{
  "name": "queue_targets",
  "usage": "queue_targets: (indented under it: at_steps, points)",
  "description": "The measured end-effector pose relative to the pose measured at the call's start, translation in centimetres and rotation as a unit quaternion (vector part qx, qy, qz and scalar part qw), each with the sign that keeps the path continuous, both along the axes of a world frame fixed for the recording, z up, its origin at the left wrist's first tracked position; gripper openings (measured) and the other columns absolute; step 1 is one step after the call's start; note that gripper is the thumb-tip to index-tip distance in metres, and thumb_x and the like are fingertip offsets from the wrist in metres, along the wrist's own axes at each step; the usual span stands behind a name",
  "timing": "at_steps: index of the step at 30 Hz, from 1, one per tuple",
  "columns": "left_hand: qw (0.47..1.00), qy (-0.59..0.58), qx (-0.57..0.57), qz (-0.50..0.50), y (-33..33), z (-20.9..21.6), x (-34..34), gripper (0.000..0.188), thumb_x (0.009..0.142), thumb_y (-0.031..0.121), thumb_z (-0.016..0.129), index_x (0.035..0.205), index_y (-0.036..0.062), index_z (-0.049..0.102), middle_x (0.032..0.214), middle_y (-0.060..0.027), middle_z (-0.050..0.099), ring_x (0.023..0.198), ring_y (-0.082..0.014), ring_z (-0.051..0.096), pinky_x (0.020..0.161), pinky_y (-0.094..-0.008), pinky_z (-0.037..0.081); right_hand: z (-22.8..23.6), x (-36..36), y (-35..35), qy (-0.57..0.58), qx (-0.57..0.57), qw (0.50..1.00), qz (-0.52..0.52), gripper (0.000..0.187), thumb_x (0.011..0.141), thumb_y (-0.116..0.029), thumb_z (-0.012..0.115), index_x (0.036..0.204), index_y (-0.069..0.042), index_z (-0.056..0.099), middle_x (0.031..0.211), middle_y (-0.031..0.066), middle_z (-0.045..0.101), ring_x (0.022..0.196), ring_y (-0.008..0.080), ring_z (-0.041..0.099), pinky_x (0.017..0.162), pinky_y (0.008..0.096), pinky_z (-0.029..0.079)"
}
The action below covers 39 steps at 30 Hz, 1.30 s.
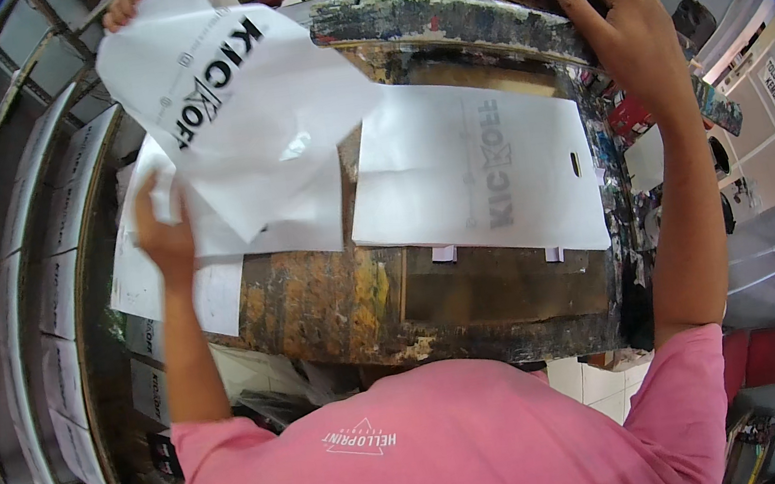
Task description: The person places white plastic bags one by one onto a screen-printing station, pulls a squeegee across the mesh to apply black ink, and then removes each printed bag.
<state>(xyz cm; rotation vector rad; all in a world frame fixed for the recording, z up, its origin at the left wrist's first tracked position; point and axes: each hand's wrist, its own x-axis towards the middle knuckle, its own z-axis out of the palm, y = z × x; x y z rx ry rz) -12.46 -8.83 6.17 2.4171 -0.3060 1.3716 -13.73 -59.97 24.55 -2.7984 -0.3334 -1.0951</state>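
Note:
My left hand (164, 234), slightly blurred, has its thumb and fingers apart over white plastic sheets (184, 293) on the left of the table. A printed white plastic bag (292, 108) hangs tilted just beyond it, and another person's hand (131, 2) holds its far corner. My right hand (629, 29) grips the right end of a long, paint-stained screen frame (437, 20), raised along the table's far side; its fingertips are partly hidden. Flat between my arms lies a second white bag (417, 169), its handle slot to the right and dark print showing through faintly.
Below the bags spreads a paint-stained wooden table (317, 300) with two small whitish tabs near the flat bag's front edge. A rack (66, 255) of printed white sheets stands close on the left. Cans and a red chair (760, 357) are at the right.

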Motion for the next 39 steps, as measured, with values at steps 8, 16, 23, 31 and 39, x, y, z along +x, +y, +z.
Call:
queue_targets:
  at_steps: [8,16,23,31,39]
  points:
    - [0.962,0.246,0.062,-0.099,-10.3,-11.1,-7.0,0.063,0.082,0.034,0.081,0.132,0.0033,0.059,0.123,-0.0209,0.061,0.110,-0.0387,0.060,0.095,-0.0473,0.049,0.2,0.6,-0.7,-0.004,-0.035,0.999,0.022,0.050,0.097,-0.045,0.053,0.118,-0.002,0.067,0.102,0.0276,0.068,0.093,0.0451,0.065,0.085,0.0445,0.050]
    - [0.949,0.204,0.083,0.226,-5.1,-12.9,-3.7,0.091,0.089,0.049,0.070,0.155,0.0006,0.031,0.160,-0.0278,0.022,0.146,-0.0496,0.020,0.118,-0.0607,0.022,0.4,-0.1,0.2,0.020,0.000,1.000,0.002,0.049,0.097,-0.045,0.054,0.117,-0.002,0.067,0.102,0.0265,0.068,0.095,0.0439,0.065,0.085,0.0439,0.049]
    - [0.969,0.249,0.007,-0.008,-6.9,-11.3,-5.7,0.061,0.088,0.031,0.076,0.135,-0.0030,0.056,0.137,-0.0253,0.057,0.124,-0.0394,0.056,0.102,-0.0480,0.045,-0.3,0.3,-0.5,-0.037,-0.038,0.998,0.032,0.048,0.098,-0.044,0.052,0.117,-0.003,0.068,0.103,0.0256,0.068,0.095,0.0437,0.065,0.086,0.0456,0.050]
    - [0.796,0.385,-0.257,-0.390,-21.2,-5.1,-10.7,0.061,0.087,0.032,0.078,0.135,-0.0004,0.057,0.126,-0.0214,0.066,0.113,-0.0277,0.066,0.100,-0.0395,0.050,3.9,-3.2,3.4,0.159,0.090,0.982,-0.046,0.047,0.094,-0.044,0.051,0.071,-0.004,0.060,0.060,0.0042,0.054,0.057,0.0168,0.049,0.052,0.0361,0.042]
    - [0.299,0.358,-0.773,-0.431,-23.7,1.5,-12.2,0.115,0.080,0.088,0.045,0.146,-0.0059,0.035,0.136,-0.0284,0.052,0.127,-0.0376,0.052,0.115,-0.0546,0.037,-11.3,-7.6,-1.1,0.180,-0.077,0.976,0.096,0.035,0.089,-0.038,0.067,0.104,-0.007,0.064,0.097,0.0144,0.066,0.100,0.0327,0.062,0.085,0.0495,0.044]
